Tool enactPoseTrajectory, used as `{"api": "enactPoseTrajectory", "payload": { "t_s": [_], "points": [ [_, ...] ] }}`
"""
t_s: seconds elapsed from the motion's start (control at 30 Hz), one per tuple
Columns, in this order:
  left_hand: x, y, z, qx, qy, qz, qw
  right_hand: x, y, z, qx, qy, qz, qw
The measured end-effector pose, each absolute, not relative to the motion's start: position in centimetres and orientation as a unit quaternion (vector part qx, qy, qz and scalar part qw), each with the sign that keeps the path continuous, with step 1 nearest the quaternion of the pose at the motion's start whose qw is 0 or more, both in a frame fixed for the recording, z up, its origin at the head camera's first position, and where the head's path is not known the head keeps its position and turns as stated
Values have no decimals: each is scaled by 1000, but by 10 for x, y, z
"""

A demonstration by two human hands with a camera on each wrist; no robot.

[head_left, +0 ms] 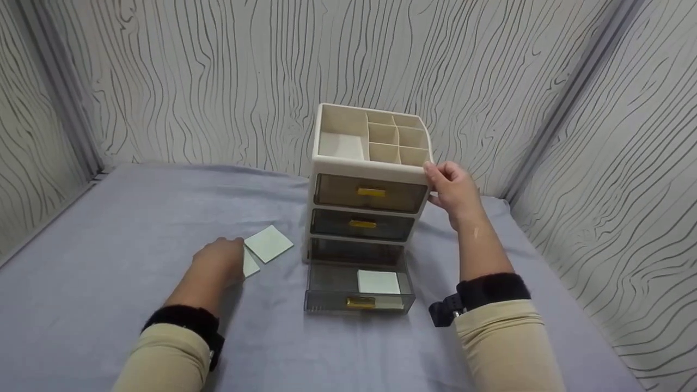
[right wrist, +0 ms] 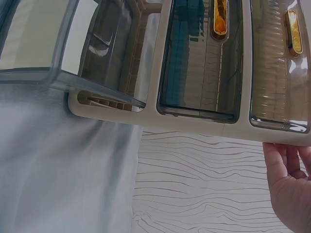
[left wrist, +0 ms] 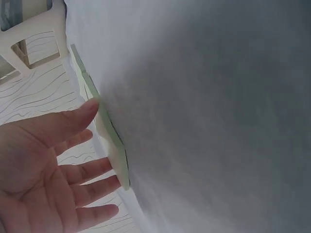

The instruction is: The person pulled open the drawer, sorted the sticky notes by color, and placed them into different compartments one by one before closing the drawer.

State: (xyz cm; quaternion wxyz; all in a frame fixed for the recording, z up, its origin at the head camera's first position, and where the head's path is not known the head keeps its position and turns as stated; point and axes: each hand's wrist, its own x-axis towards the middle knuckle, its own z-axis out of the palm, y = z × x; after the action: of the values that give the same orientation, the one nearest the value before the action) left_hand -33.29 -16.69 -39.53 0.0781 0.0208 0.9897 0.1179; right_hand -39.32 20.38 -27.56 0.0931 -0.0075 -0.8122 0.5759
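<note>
The counter (head_left: 109, 228), draped in grey cloth, fills the lower half of the head view, with wavy-lined walls behind. At centre stands the drawer unit (head_left: 367, 185), upright, its long axis vertical and its drawer fronts facing me. Its top tray is divided into small compartments. The top and middle drawers are closed; the bottom drawer (head_left: 354, 291) is pulled out toward me and holds one pale green note pad (head_left: 378, 281) lying flat at its right side.

My right hand (head_left: 454, 193) sits at the upper right corner of the unit, fingers curled against its side just below the tray rim, steadying it. My left hand (head_left: 218, 261) is at left of centre, flat and relaxed, fingers (left wrist: 85, 114) straight and touching the edge of a pad (left wrist: 114, 150) on the cloth without pinching it. Another pad (head_left: 268, 243) lies just beyond, tilted like a diamond, overlapping or touching the first; I cannot tell which.

As I judge it, the thin pad may be hard to lift off soft cloth with flat fingers, so it could slide or nudge its neighbour. With the bottom drawer out, the tall unit could tip forward if my right hand lets go.
</note>
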Motion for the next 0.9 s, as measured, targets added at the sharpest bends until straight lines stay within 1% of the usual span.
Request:
{"api": "enactPoseTrajectory", "payload": {
  "t_s": [0.2, 0.37, 0.6, 0.9],
  "points": [
    [-335, -173, -400, 27, 988, 138, 57, -393, 203, -275, -14, -814, 573, 91],
    [-335, -176, -398, 28, 993, 108, 49, -392, 204, -274, -9, -811, 579, 87],
    [-339, -180, -391, 21, 993, 106, 53, -393, 204, -275, -12, -812, 576, 88],
    [-351, -186, -384, -6, 981, 179, 69, -391, 204, -274, -1, -803, 591, 80]
  ]
}}
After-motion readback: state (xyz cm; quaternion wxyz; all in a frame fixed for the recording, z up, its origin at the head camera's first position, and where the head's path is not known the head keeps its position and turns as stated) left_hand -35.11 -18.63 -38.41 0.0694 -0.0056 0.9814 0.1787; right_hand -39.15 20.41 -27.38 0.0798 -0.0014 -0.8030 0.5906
